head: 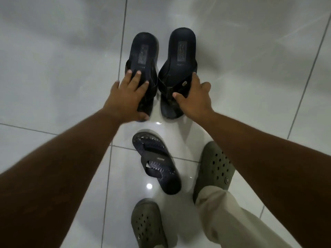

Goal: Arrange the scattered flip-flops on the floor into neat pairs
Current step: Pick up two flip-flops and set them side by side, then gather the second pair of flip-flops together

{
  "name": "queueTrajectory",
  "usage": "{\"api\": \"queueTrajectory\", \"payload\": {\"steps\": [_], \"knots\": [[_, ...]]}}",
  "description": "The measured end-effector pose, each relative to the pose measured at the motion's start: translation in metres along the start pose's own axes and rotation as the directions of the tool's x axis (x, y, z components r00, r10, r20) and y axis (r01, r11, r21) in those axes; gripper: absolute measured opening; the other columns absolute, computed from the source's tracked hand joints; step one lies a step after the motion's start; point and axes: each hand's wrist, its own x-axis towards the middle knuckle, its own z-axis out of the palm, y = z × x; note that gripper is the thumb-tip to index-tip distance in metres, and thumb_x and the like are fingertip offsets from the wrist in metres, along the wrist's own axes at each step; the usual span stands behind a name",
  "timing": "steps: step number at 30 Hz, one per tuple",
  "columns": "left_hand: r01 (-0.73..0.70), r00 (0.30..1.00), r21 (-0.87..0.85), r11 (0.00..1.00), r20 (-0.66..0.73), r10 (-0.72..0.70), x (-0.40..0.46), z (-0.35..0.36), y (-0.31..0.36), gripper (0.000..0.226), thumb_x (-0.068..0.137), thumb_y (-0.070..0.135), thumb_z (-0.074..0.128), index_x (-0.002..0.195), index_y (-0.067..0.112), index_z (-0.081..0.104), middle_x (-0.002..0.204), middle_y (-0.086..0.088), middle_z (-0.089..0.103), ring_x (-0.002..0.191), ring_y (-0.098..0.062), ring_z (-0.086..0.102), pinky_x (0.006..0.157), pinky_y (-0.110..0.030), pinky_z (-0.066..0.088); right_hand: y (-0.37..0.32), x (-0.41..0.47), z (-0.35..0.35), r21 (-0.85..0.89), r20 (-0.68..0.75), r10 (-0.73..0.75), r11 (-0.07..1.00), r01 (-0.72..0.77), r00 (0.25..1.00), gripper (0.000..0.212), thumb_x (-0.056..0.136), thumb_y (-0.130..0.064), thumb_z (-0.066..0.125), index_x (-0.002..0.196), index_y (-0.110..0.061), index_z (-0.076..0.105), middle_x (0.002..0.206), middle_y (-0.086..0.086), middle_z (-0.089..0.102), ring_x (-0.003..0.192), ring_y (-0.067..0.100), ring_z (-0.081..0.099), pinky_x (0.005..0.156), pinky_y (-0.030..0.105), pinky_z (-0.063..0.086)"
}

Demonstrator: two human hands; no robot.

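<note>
Flip-flops lie on a glossy white tiled floor (62,68). Two large black ones sit side by side, heels away from the person: the left black flip-flop (143,56) under the left hand (125,97), whose spread fingers press on its straps, and the right black flip-flop (180,54) clasped at its strap by the right hand (194,99). Nearer, a patterned navy flip-flop (157,163) lies alone, angled, beside the person's green clogs (215,167).
</note>
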Motion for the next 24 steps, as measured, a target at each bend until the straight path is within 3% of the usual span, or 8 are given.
{"api": "queueTrajectory", "payload": {"steps": [3, 6, 9, 12, 14, 18, 21, 24], "knots": [[-0.168, 0.985, -0.007, 0.986, -0.035, 0.167, -0.058, 0.027, 0.039, 0.106, 0.061, 0.077, 0.059, 0.145, 0.022, 0.025, 0.16, -0.016, 0.016, 0.146, -0.039, 0.014, 0.11, -0.06, 0.027, 0.023, -0.026, -0.014, -0.032, -0.028, 0.035, 0.999, -0.036, 0.999, 0.078, 0.087, -0.044, 0.063, 0.147, -0.014, 0.024, 0.139, 0.018, 0.031, 0.117, 0.039, 0.051, 0.097, 0.039, 0.043], [-0.338, 0.936, 0.017, 0.941, 0.108, 0.334, -0.103, 0.059, 0.077, 0.089, 0.067, 0.069, 0.06, 0.139, 0.024, 0.039, 0.155, -0.013, 0.032, 0.14, -0.037, 0.031, 0.105, -0.056, 0.036, 0.043, -0.055, -0.022, -0.135, 0.009, 0.065, 0.989, -0.064, 0.998, 0.066, 0.089, -0.045, 0.06, 0.14, -0.01, 0.037, 0.136, 0.018, 0.036, 0.113, 0.037, 0.055, 0.093, 0.038, 0.044], [-0.345, 0.929, 0.084, 0.935, 0.171, 0.328, -0.113, 0.077, 0.101, 0.07, 0.079, 0.061, 0.055, 0.136, 0.023, 0.043, 0.147, -0.01, 0.043, 0.132, -0.035, 0.041, 0.097, -0.052, 0.044, 0.061, -0.082, -0.023, -0.204, 0.074, 0.004, 0.979, 0.011, 0.997, 0.057, 0.09, -0.043, 0.059, 0.133, -0.009, 0.045, 0.134, 0.018, 0.042, 0.114, 0.037, 0.054, 0.094, 0.04, 0.044], [-0.375, 0.908, 0.172, 0.911, 0.265, 0.324, -0.098, 0.082, 0.118, 0.066, 0.079, 0.059, 0.059, 0.13, 0.02, 0.045, 0.129, -0.009, 0.055, 0.114, -0.032, 0.052, 0.083, -0.045, 0.046, 0.082, -0.099, -0.024, -0.198, 0.087, 0.01, 0.98, 0.008, 0.996, 0.056, 0.091, -0.043, 0.057, 0.135, -0.012, 0.045, 0.135, 0.016, 0.044, 0.117, 0.033, 0.053, 0.096, 0.038, 0.042], [-0.312, 0.921, 0.152, 0.938, 0.291, 0.259, -0.085, 0.082, 0.128, 0.06, 0.074, 0.052, 0.069, 0.119, 0.016, 0.051, 0.114, -0.008, 0.057, 0.103, -0.03, 0.057, 0.07, -0.039, 0.044, 0.098, -0.106, -0.029, -0.159, 0.073, 0.053, 0.986, -0.041, 0.996, 0.056, 0.091, -0.046, 0.056, 0.137, -0.015, 0.046, 0.138, 0.013, 0.046, 0.119, 0.028, 0.053, 0.098, 0.036, 0.041], [-0.08, 0.957, 0.045, 0.996, 0.284, 0.064, -0.062, 0.084, 0.161, 0.03, 0.081, 0.026, 0.068, 0.107, 0.012, 0.06, 0.102, -0.01, 0.062, 0.091, -0.031, 0.064, 0.066, -0.038, 0.047, 0.137, -0.107, -0.061, -0.158, 0.025, 0.059, 0.986, -0.054, 0.998, 0.05, 0.091, -0.047, 0.056, 0.129, -0.015, 0.056, 0.126, 0.011, 0.058, 0.106, 0.019, 0.057, 0.091, 0.03, 0.042], [-0.069, 0.941, 0.035, 0.997, 0.334, 0.054, -0.043, 0.079, 0.181, 0.031, 0.075, 0.031, 0.073, 0.099, 0.012, 0.067, 0.094, -0.01, 0.066, 0.085, -0.03, 0.065, 0.065, -0.036, 0.045, 0.162, -0.101, -0.096, -0.118, -0.072, 0.094, 0.988, -0.102, 0.993, 0.046, 0.091, -0.047, 0.054, 0.123, -0.015, 0.059, 0.109, 0.006, 0.065, 0.091, 0.014, 0.057, 0.081, 0.027, 0.038], [0.074, 0.942, -0.145, 0.987, 0.335, -0.022, -0.028, 0.07, 0.186, 0.032, 0.078, 0.041, 0.069, 0.093, 0.012, 0.066, 0.081, -0.007, 0.06, 0.075, -0.026, 0.058, 0.065, -0.034, 0.044, 0.174, -0.086, -0.127, -0.133, -0.112, 0.109, 0.983, -0.124, 0.988, 0.046, 0.091, -0.046, 0.054, 0.122, -0.012, 0.06, 0.095, -0.001, 0.063, 0.087, 0.013, 0.056, 0.079, 0.026, 0.037]]}}
